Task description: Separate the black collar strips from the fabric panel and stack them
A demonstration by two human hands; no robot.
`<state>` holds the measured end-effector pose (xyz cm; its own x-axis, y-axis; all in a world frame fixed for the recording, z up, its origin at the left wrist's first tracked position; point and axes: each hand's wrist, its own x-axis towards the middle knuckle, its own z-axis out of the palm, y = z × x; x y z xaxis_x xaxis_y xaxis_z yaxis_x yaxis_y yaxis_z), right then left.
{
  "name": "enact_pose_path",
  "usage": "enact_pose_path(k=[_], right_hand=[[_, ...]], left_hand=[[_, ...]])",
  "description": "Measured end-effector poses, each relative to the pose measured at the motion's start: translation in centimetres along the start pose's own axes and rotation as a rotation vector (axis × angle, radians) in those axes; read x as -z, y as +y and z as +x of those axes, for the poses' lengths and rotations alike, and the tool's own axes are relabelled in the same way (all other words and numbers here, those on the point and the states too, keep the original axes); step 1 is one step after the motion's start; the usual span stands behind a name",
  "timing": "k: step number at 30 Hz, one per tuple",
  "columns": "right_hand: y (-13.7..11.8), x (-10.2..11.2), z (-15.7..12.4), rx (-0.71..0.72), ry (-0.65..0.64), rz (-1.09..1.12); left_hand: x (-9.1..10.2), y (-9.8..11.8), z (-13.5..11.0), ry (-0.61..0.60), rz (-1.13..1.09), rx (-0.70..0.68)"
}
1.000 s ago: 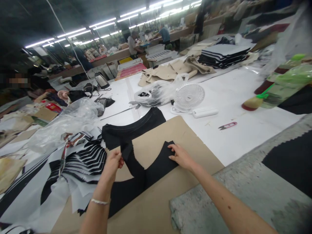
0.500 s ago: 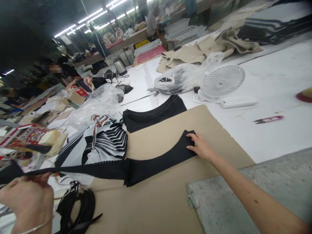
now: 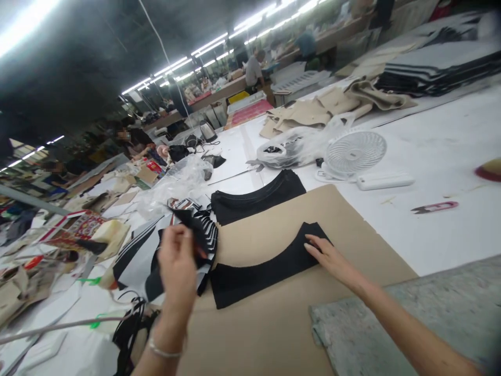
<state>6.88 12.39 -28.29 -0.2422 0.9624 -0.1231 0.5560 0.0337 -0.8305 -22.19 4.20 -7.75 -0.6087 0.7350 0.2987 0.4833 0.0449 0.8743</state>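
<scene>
A curved black fabric piece (image 3: pixel 258 277) lies flat on the brown cardboard (image 3: pixel 266 334). My right hand (image 3: pixel 323 253) rests on its right end, fingers stretched out with the tips on the cloth. My left hand (image 3: pixel 178 250) is raised at the left, slightly blurred, its fingers pinching a dark black fabric piece (image 3: pixel 190 222). Under and behind that hand is a fanned stack of black and white pieces (image 3: pixel 211 235), partly hidden. Another pile of curved black pieces (image 3: pixel 258 196) sits at the cardboard's far edge.
A white fan (image 3: pixel 356 154) and pink-handled thread snips (image 3: pixel 434 208) lie on the white table to the right. Behind are a plastic bag (image 3: pixel 289 146) and beige material (image 3: pixel 305 112). Black strips (image 3: pixel 129 329) are coiled at lower left. A grey-green sheet (image 3: pixel 407 313) covers the near right corner.
My left hand has moved right and up from the far left to the fanned stack. The long black strip it held there no longer stretches leftward. My right hand stays on the curved piece.
</scene>
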Motion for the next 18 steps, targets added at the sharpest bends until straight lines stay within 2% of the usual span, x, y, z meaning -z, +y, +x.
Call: enact_pose_path(k=[2, 4, 6, 7, 10, 13, 16, 18], right_hand=[[-1.9, 0.9, -2.8, -0.020, -0.050, 0.190], [-3.5, 2.0, -5.9, -0.070, -0.112, 0.486], [-4.2, 3.3, -9.1, -0.112, -0.130, 0.636], [-4.0, 3.9, -10.7, -0.127, -0.108, 0.617], [-2.0, 5.8, -14.9, -0.259, 0.061, 0.456], [1.4, 7.0, -18.8, -0.469, 0.214, 0.406], [4.8, 7.2, -22.4, -0.572, 0.250, 0.475], [7.1, 6.7, -24.6, -0.572, 0.319, 0.414]], left_hand=[[-4.9, -0.1, -4.8, -0.290, 0.061, 0.074], [-8.9, -0.5, -9.5, -0.483, 0.108, 0.044], [-11.7, -0.9, -13.8, -0.671, 0.141, -0.039], [-12.6, -1.0, -15.8, -0.768, 0.154, -0.081], [-14.0, -1.0, -21.2, -1.038, 0.207, -0.169], [-14.2, -0.5, -25.5, -1.216, 0.229, -0.182], [-13.5, -1.0, -27.6, -1.257, 0.104, -0.123], [-12.3, -2.8, -27.5, -1.147, 0.066, -0.025]])
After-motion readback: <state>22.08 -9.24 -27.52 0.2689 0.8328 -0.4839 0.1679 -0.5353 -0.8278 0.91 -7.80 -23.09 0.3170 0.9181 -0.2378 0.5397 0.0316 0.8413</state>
